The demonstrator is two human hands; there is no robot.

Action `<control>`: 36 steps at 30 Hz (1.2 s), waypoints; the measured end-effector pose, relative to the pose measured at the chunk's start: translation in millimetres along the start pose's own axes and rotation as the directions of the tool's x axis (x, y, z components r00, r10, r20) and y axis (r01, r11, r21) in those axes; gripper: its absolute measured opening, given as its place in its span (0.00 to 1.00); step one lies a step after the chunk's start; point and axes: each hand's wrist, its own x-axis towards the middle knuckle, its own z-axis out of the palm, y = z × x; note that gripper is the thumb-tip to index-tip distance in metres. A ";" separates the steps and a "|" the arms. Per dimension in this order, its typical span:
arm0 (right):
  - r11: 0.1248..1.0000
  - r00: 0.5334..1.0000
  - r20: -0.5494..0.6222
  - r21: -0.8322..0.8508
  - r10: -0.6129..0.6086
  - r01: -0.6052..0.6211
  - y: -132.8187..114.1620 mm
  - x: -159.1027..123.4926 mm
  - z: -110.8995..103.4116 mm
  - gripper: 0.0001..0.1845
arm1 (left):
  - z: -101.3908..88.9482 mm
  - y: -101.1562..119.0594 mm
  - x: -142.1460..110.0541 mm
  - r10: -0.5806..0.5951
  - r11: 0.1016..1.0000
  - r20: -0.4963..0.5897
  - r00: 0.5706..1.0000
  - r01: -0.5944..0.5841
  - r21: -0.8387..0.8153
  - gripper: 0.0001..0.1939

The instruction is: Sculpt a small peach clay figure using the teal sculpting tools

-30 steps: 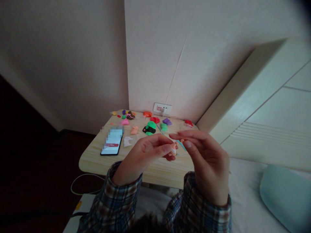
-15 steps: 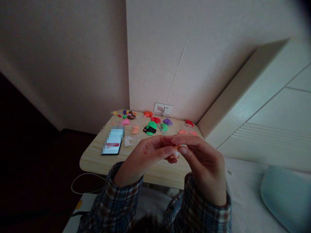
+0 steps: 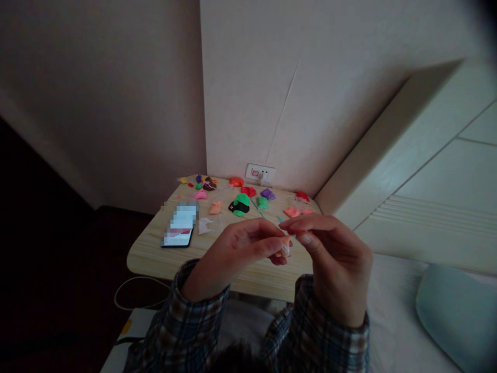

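Observation:
Above the front of the table, my left hand (image 3: 244,246) is closed around a small lump of peach and white modelling clay (image 3: 286,245), gripped between thumb and fingers. Close beside it, my right hand (image 3: 336,254) pinches thumb and fingertips together. A bit of teal (image 3: 280,219) shows by those fingertips, like part of a thin modelling tool; the fingers hide most of it. Behind the hands lies a green and black clay figure (image 3: 239,205) with a small pink detail. A thin blue stick (image 3: 258,208) rests beside it.
The wooden table (image 3: 155,261) bears a phone (image 3: 180,224), a white clay packet (image 3: 204,225), a peach one (image 3: 215,207), and several other coloured packets at the back. A wall socket (image 3: 260,172) is behind. A bed with a pale pillow (image 3: 454,311) stands right.
My right hand has moved a little to the right, away from my left fingertips. More of the peach and white clay shows, and a teal bit now appears above the fingers.

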 end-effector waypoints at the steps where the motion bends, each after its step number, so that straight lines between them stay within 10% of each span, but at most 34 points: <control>1: 1.000 0.999 -0.034 -0.008 -0.004 0.004 0.9 0.3 -0.8 0.04 | -0.4 0.3 0.0 0.001 1.000 0.008 1.000 -0.001 0.002 0.09; 6: 1.000 0.986 -0.166 0.002 0.010 -0.010 2.4 1.7 -5.0 0.05 | -2.3 0.8 0.7 0.003 1.000 0.006 1.000 -0.003 -0.006 0.09; 36: 0.970 0.990 -0.045 0.211 0.136 -0.124 0.3 -0.7 -0.5 0.05 | -3.8 0.5 0.7 0.015 1.000 -0.054 0.998 -0.015 0.006 0.08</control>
